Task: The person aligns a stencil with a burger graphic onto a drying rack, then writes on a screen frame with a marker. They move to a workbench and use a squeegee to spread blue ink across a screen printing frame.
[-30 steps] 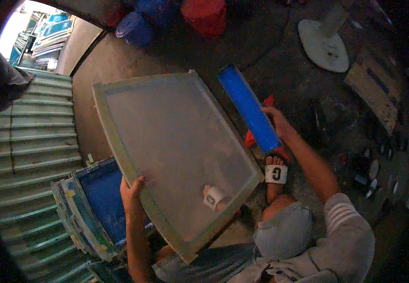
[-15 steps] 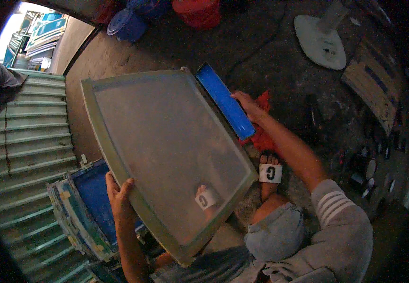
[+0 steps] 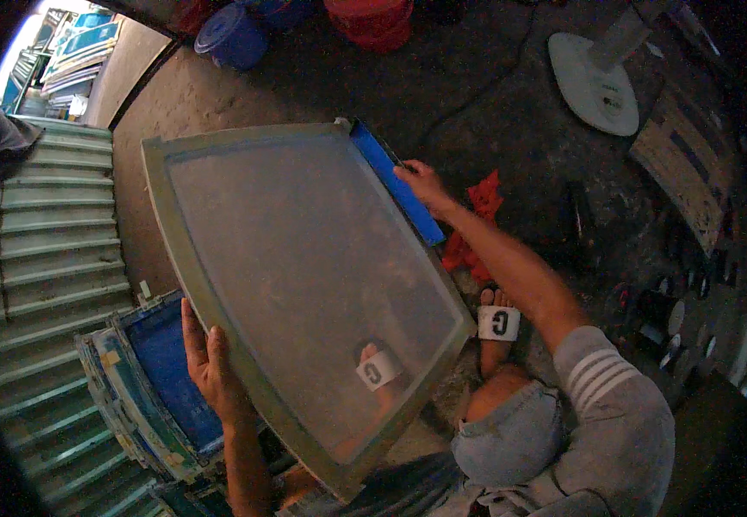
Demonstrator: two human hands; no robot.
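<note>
A large mesh screen (image 3: 296, 250) in a pale wooden-looking frame leans at a slant in front of me. My left hand (image 3: 211, 370) holds its left edge, thumb and forefinger lying along the side; the other fingers are partly hidden. My right hand (image 3: 425, 189) grips a long, narrow scoop coater (image 3: 387, 177), blue inside. The coater lies along the screen's upper right edge, and its near side seems to touch or almost touch the frame. Through the mesh one slippered foot (image 3: 378, 369) shows faintly.
More frames with blue mesh (image 3: 171, 370) stack at the left beside a corrugated metal sheet (image 3: 55, 258). A red cloth (image 3: 483, 207) lies on the floor near my other foot. Blue (image 3: 234, 39) and red buckets (image 3: 369, 21) and a white stand base (image 3: 595, 84) stand farther off.
My right hand has brought the coater left against the screen's edge and tipped it, so less of its blue inside shows. My left fingers have straightened along the frame.
</note>
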